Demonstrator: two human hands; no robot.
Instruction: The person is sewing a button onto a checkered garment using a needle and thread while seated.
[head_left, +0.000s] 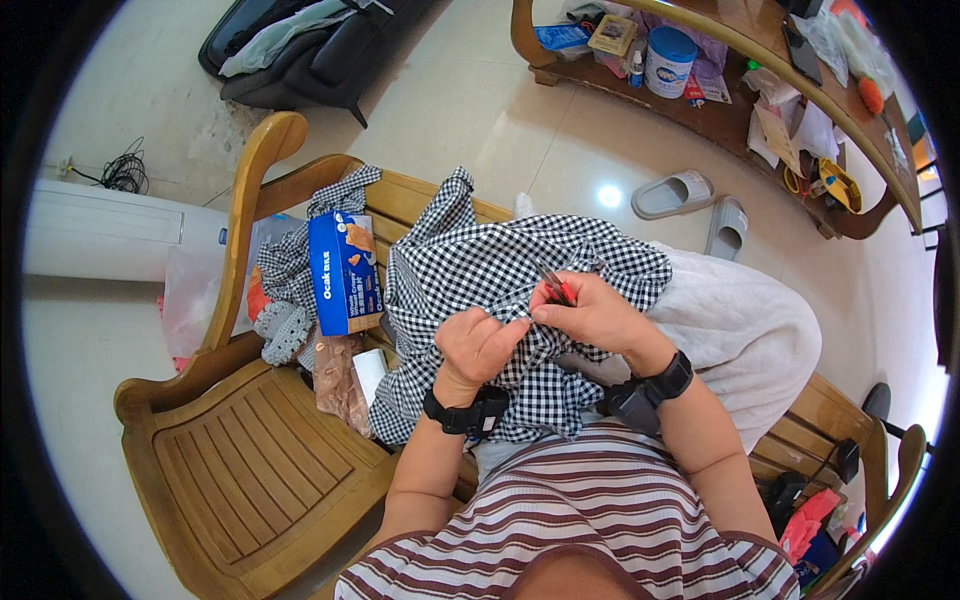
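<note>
A black-and-white checked garment (465, 262) lies bunched across my lap, with one sleeve-like part stretching towards the far side. My right hand (592, 307) holds a small cutting tool with red-and-black handles, seemingly thread snips (553, 282), its metal blades pointing up and left. Close beside it, my left hand (480, 345) is closed, thumb and fingers pinched at the garment's cloth. The fingertips of both hands nearly meet. What exactly is pinched there is too small to make out.
I sit on a slatted wooden bench (795, 442). Left of the garment stand a blue cracker box (341, 274) and a patterned brown wrapper (337, 375). A wooden chair seat (255, 465) is nearer. Grey slippers (675, 193) lie on the floor before a cluttered wooden table (720, 112).
</note>
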